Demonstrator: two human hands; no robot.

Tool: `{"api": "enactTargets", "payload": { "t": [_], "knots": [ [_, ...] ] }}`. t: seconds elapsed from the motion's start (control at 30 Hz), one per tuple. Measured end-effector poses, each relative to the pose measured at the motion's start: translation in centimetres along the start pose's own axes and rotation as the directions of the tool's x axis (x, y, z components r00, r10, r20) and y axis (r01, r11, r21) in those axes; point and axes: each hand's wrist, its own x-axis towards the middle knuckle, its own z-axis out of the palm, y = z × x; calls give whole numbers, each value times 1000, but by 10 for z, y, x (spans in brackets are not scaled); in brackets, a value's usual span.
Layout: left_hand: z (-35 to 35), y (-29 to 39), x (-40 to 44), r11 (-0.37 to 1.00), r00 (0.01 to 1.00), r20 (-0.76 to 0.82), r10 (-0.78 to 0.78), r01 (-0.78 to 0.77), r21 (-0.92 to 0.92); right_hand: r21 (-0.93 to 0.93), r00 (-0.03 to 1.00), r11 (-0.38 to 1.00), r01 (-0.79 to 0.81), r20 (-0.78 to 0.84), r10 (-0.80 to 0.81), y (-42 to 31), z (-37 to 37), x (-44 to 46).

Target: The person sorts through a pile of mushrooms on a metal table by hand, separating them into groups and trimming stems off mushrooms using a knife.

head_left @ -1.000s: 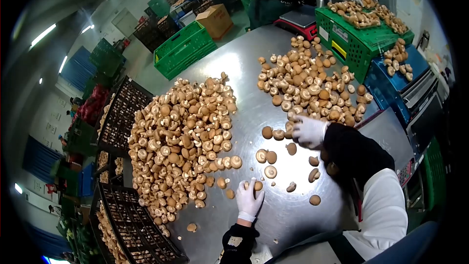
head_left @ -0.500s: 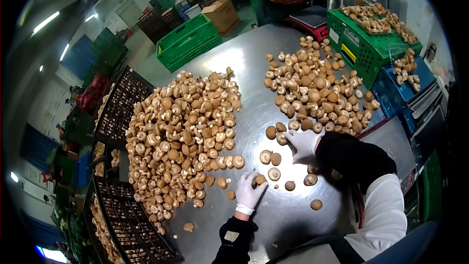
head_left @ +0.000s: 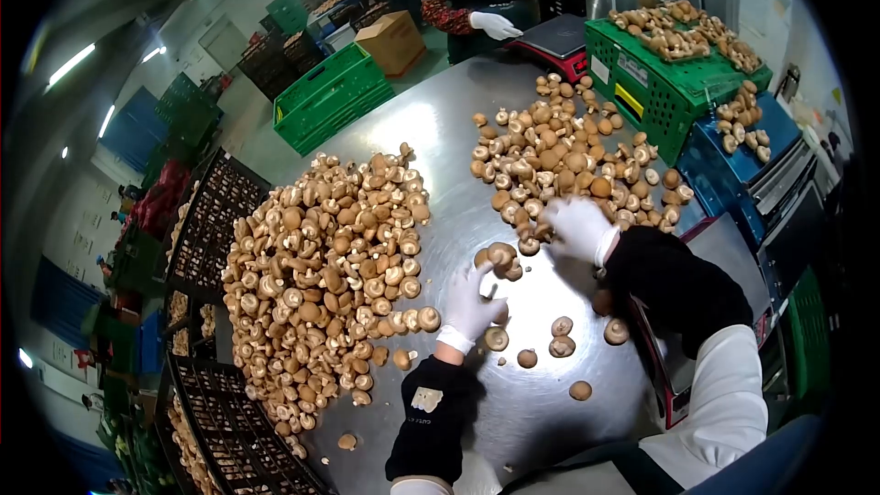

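My left hand, in a white glove, is curled at the near middle of the steel table. A shiitake mushroom sits against its palm side, and its fingertips reach a small cluster of mushrooms. At the near edge of the right-hand mushroom pile is my gloved right hand. Motion smears its fingers, which are over mushrooms, so a grip there is unclear. Several loose mushrooms lie between my hands and my body. A larger heap of mushrooms covers the table's left side.
Black crates of mushrooms stand along the left edge. Beyond the table is an open green crate. A red scale and a green crate topped with packed mushrooms stand at the far right. A co-worker's gloved hand is beside the scale.
My left hand has moved forward to the mushroom cluster, where mushrooms are now gathered together. My right hand has shifted farther forward onto the pile's edge. The co-worker's hand has moved left of the scale.
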Motion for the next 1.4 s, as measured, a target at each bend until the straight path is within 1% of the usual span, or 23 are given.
{"api": "enactTargets", "payload": {
  "t": [0.07,0.13,0.17,0.3,0.47,0.6,0.67,0.77,0.8,0.87,0.9,0.93,0.97,1.0,1.03,1.07,1.1,1.13,1.2,1.27,1.33,1.37,1.4],
  "knots": [
    [20,-5,-17,925,993,90,80,-107,365,116,952,993,35,298,-69,-33,-7,-23],
    [27,9,-38,903,985,173,-18,-58,426,270,875,957,102,433,-216,-55,12,-53],
    [41,-3,-42,901,995,90,51,-84,426,289,829,945,155,481,-283,-68,21,-65],
    [56,-4,-59,928,991,57,-122,94,359,263,822,909,323,398,-408,-109,34,-97],
    [54,5,-66,930,991,64,-116,86,359,340,838,856,389,256,-482,-118,59,-99],
    [54,-30,-59,991,995,-80,-56,45,-127,321,837,910,262,394,-379,-107,63,-88],
    [55,-44,-46,798,967,41,-251,231,-557,584,855,812,-1,421,-302,-89,45,-78],
    [35,-26,-7,635,945,18,-327,234,-736,509,871,840,-188,481,-96,-54,-6,-40],
    [31,-20,10,625,931,-34,-365,218,-749,307,960,946,-103,281,14,-42,-6,-31],
    [-7,15,34,125,881,311,-356,374,-919,-36,988,990,-140,-67,137,-16,-4,-20],
    [-8,13,45,83,917,310,-252,340,-937,-114,983,990,-77,-177,56,-12,-7,-21],
    [-11,40,47,215,899,99,-428,207,-954,-199,961,980,-22,-276,-35,-9,-9,-23],
    [-4,22,56,666,934,-112,-338,154,-730,-62,953,991,118,-274,-131,-14,-15,-26],
    [3,2,62,946,953,-259,-155,68,-317,-6,966,993,117,235,-113,-24,-20,-32],
    [7,-5,60,974,982,-171,-84,45,-220,-40,916,967,253,331,-226,-29,-7,-41],
    [7,0,53,989,992,-22,-127,125,-85,41,864,870,492,105,-493,-28,-5,-58],
    [15,0,46,983,992,24,-123,119,143,17,769,823,567,348,-537,-32,3,-63],
    [25,-1,41,925,989,66,-133,100,366,52,737,777,627,284,-614,-26,23,-73],
    [43,-6,42,914,977,120,-179,121,386,8,684,744,669,387,-619,-15,42,-65],
    [59,-26,56,909,992,84,-98,55,413,-74,699,727,683,355,-621,0,32,-47],
    [67,-31,70,953,987,-33,-155,158,259,2,689,710,704,240,-684,31,36,-21],
    [63,-22,74,961,989,-82,-125,141,236,-91,592,597,797,312,-743,46,32,-14],
    [60,-15,80,961,989,-83,-126,142,236,24,559,620,784,407,-723,56,30,-8]
  ]
}}
